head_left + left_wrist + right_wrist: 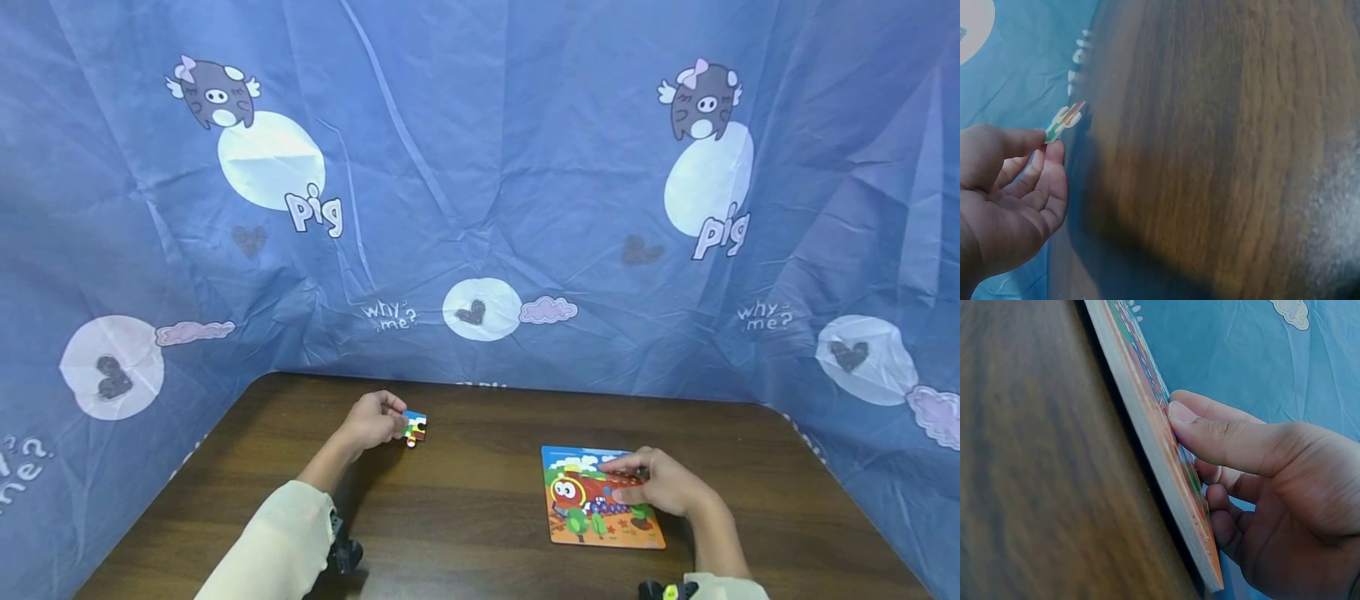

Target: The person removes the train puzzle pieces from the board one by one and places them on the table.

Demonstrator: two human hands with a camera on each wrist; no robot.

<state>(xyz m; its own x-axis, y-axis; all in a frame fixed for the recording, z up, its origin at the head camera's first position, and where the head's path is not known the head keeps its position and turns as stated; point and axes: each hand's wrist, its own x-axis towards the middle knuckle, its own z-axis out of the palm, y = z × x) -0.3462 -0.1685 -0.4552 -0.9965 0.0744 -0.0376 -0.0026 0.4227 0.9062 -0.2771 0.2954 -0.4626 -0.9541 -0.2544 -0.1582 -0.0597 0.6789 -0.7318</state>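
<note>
In the head view my left hand [372,423] holds a small jigsaw puzzle piece [416,427] above the left part of the table. The left wrist view has that piece [1063,124] nearly edge-on, pinched between thumb and fingertips; it carries green, white and red print. To the right, a square jigsaw puzzle [600,533] pictures a red train with a face, trees and clouds. My right hand [667,483] is over its right side, thumb and index finger spread apart with their tips on the picture. From the right wrist, the other fingers [1225,528] look bent beside the puzzle's surface.
Both things are over a dark brown wooden table [465,500] with rounded far corners. A blue cloth [480,167] printed with pigs, hearts and clouds hangs behind it and at both sides. Wrist cameras [345,552] are strapped on near the sleeves.
</note>
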